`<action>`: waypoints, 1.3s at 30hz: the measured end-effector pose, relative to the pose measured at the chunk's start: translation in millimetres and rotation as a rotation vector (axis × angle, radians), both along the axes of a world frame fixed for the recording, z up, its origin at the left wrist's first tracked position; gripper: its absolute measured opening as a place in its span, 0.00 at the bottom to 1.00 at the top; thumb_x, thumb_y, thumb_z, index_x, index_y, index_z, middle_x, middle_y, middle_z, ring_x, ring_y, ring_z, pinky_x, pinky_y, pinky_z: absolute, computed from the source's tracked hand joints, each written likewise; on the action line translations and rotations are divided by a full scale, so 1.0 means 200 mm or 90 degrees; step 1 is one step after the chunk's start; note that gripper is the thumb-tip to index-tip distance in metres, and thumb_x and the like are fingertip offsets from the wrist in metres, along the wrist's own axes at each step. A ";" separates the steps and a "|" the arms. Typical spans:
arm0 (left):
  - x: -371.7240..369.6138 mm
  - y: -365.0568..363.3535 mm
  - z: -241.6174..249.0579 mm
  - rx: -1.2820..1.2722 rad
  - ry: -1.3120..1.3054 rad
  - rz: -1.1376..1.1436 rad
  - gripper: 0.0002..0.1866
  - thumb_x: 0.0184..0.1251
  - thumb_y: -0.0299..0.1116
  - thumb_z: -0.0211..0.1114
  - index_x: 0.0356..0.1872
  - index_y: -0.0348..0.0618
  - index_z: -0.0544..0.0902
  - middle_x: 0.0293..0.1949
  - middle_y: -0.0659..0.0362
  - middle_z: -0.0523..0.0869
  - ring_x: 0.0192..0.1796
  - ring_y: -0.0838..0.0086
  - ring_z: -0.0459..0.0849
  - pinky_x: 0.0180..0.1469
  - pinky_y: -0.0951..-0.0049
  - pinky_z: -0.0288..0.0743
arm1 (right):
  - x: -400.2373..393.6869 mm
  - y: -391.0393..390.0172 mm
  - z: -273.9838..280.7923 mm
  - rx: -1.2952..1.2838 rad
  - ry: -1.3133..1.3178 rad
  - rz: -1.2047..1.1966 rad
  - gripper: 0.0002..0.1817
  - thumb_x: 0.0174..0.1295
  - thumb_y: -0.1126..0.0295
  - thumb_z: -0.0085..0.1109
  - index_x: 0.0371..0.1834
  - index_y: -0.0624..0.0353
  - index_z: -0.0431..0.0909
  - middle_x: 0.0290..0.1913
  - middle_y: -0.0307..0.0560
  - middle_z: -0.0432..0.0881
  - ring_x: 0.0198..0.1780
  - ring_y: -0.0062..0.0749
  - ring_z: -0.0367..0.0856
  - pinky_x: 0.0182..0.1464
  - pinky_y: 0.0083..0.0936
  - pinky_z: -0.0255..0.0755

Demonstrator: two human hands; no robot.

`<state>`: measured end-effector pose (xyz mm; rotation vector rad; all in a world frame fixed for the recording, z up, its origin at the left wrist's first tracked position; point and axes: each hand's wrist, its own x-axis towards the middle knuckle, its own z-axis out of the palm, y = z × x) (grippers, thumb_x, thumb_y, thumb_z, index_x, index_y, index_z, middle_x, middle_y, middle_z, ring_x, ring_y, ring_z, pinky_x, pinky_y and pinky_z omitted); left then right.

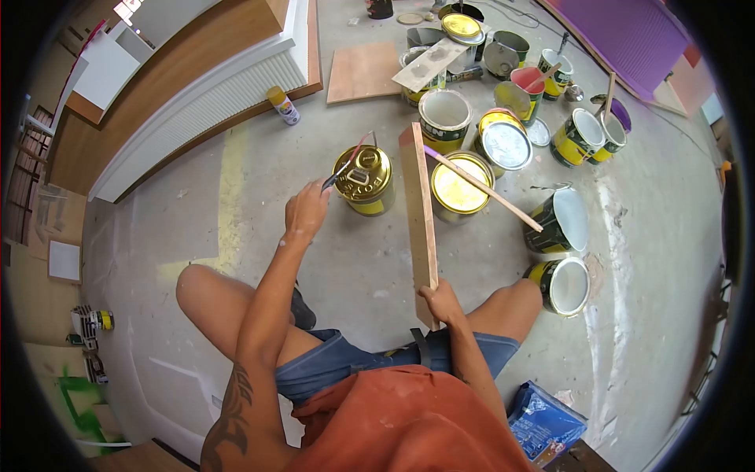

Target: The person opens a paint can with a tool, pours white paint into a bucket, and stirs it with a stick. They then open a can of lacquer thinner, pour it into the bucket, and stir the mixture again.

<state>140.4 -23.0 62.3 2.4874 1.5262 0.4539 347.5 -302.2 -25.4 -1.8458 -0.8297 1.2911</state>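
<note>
My left hand [307,211] is closed round the dark handle of a thin tool with a bent rod [363,141]; it looks like a paint roller frame. The rod reaches over the lid of a sealed gold-topped can [368,185] standing on the floor. My right hand [443,302] grips the near end of a long wooden board [418,228], held on edge and pointing away from me. Just right of the board is an open can of pale yellow paint [462,187], with a wooden stick [491,193] lying across its rim.
Several open paint cans [445,118] crowd the floor ahead and right, some tilted. A spray can [283,106] stands near the white and wood counter [204,102]. A plywood sheet [363,72] lies beyond. At my right is a blue bag [545,422].
</note>
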 end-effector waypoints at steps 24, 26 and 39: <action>-0.12 0.08 0.28 -0.174 0.136 0.072 0.19 0.77 0.39 0.50 0.54 0.35 0.78 0.54 0.37 0.82 0.59 0.41 0.78 0.61 0.48 0.71 | 0.02 0.07 0.00 -0.090 -0.106 0.087 0.30 0.59 0.56 0.56 0.61 0.66 0.74 0.47 0.72 0.83 0.52 0.66 0.81 0.55 0.47 0.74; -0.26 0.02 0.18 -0.216 0.161 0.067 0.22 0.77 0.39 0.49 0.62 0.33 0.74 0.59 0.35 0.79 0.63 0.42 0.76 0.65 0.51 0.69 | 0.01 0.15 -0.11 -0.104 -0.123 0.066 0.30 0.59 0.54 0.57 0.59 0.66 0.77 0.46 0.70 0.84 0.51 0.65 0.82 0.53 0.46 0.75; -0.48 -0.22 -0.01 -0.306 0.068 0.246 0.29 0.76 0.36 0.51 0.75 0.38 0.59 0.67 0.35 0.70 0.67 0.40 0.71 0.69 0.53 0.66 | 0.04 0.88 -0.52 0.074 -0.414 -0.052 0.47 0.59 0.50 0.66 0.74 0.70 0.57 0.76 0.71 0.57 0.75 0.64 0.58 0.76 0.45 0.56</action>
